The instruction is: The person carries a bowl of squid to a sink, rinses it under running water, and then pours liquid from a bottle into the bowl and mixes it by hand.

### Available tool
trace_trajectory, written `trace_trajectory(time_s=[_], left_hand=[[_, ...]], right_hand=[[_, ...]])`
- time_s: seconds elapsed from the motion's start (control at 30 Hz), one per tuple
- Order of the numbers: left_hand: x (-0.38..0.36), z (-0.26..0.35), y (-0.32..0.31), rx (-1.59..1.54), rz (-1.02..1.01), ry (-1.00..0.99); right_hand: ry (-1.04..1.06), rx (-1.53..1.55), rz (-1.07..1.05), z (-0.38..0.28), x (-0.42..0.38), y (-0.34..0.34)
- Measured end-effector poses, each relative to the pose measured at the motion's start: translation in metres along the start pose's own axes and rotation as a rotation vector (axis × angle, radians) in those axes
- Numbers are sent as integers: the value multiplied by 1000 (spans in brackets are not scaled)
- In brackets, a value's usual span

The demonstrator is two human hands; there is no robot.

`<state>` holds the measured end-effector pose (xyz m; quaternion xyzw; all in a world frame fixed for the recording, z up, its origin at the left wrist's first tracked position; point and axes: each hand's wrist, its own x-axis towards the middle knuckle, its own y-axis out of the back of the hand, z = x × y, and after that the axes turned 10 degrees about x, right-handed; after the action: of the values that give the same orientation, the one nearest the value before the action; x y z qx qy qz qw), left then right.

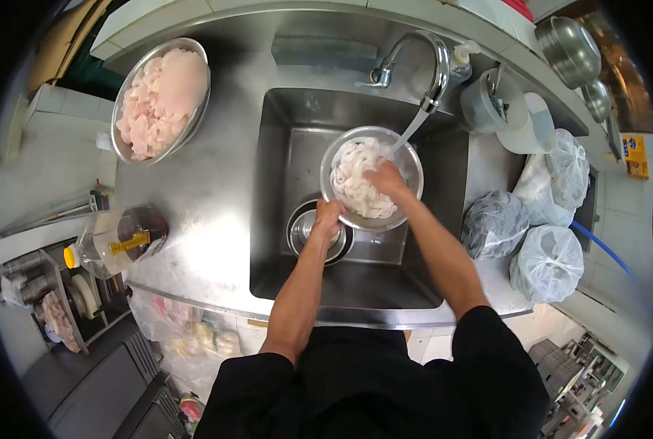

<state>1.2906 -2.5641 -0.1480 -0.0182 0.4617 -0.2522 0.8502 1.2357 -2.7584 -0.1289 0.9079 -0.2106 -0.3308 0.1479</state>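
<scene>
A round metal bowl [416, 170] in the sink [272, 172] holds pale, wet strips of food [359, 175]. Water runs from the curved faucet [442, 69] into its upper right side. My left hand [329, 217] grips the bowl's lower left rim, fingers closed on it. My right hand [386, 179] reaches into the bowl and touches the pale strips; its fingertips are hidden among them. Under my left hand, a smaller metal pot [297, 233] stands on the sink floor, partly covered by the bowl and my forearm.
At the upper left, a metal bowl [116, 121] holds pink raw meat pieces [151, 110]. A plastic jug [114, 241] lies at the counter's left. Right of the sink are several knotted plastic bags [549, 263], plastic containers [484, 106] and a pump bottle [462, 62].
</scene>
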Motion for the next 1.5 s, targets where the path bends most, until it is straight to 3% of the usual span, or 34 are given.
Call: trace_trajectory(time_s=[0.03, 0.07, 0.13, 0.17, 0.27, 0.3, 0.33, 0.4, 0.43, 0.47, 0.53, 0.57, 0.67, 0.7, 0.73, 0.8, 0.83, 0.9, 0.97, 1.0, 1.03, 1.07, 1.13, 1.17, 1.23, 1.27, 1.33, 1.4, 1.47, 1.5], left_hand=[[-2, 8, 2, 6, -13, 8], [-8, 12, 1, 8, -24, 25], [-20, 21, -6, -36, -48, 7], [-24, 24, -11, 9, -44, 24], [-23, 21, -16, 76, -104, 21], [-20, 24, -21, 89, -162, 1], [-19, 23, -24, 88, -164, 1], [-31, 29, -31, 6, 38, -72], [-39, 37, -30, -28, 27, -55], [-29, 39, -24, -33, 26, -64], [-8, 27, -7, 49, -137, 41], [-16, 36, -12, 63, -134, 45], [-42, 63, -33, 90, -75, -12], [-38, 66, -34, 93, -79, -23], [-34, 64, -34, 69, -79, -23], [-28, 51, -27, 49, -71, -14], [-22, 49, -25, 84, -95, -8], [-23, 50, -31, 74, -72, -28], [-27, 52, -29, 80, -77, -21], [-25, 52, -31, 80, -91, -18], [-30, 53, -37, 76, -84, -15], [-41, 57, -46, 74, -44, 2], [-49, 57, -49, 81, -4, 15], [-50, 57, -48, 40, -80, -9], [-42, 46, -30, -1, -165, 20], [-44, 42, -22, 2, -160, 28], [-53, 34, -6, -71, -17, -7], [-64, 35, 14, -49, 32, 34], [-86, 47, 27, 36, 118, -31], [-89, 45, 39, 82, 163, -19]], right_hand=[[-154, 177, -216, -61, -40, 26], [-156, 174, -216, -69, -46, 29], [345, -441, -231, -75, -51, 31], [535, -690, -53, -59, -45, 14], [502, -789, 61, -34, 1, -2], [193, -656, 114, -52, 2, 0], [193, -659, 115, -68, 4, 14], [-36, -308, -326, -76, 16, 39], [268, -305, -86, -40, 15, 34], [276, -311, -83, -56, 7, 50], [242, -270, -420, -103, -23, 82], [477, -433, -284, -102, -22, 81], [579, -319, -273, -96, -33, 58], [380, -157, -283, -110, -34, 66], [385, -163, -285, -109, -31, 66], [715, -259, 28, -106, -35, 58], [718, -257, 32, -107, -34, 59], [364, 60, -57, -136, -42, 71], [718, -300, 9, -139, -11, 98], [599, -57, 151, -151, -3, 101], [1025, -103, 390, -147, 33, 103], [1020, -96, 384, -145, 50, 94], [1122, -625, 429, -148, 70, 76], [1122, -618, 439, -163, 59, 86], [294, 134, -29, -200, 23, 114], [293, 446, -101, -169, 43, 127], [410, 722, -92, -155, -3, 126], [418, 862, 67, -82, 14, 118], [295, 561, 421, 5, 26, 89], [336, 75, 589, 56, 28, 69]])
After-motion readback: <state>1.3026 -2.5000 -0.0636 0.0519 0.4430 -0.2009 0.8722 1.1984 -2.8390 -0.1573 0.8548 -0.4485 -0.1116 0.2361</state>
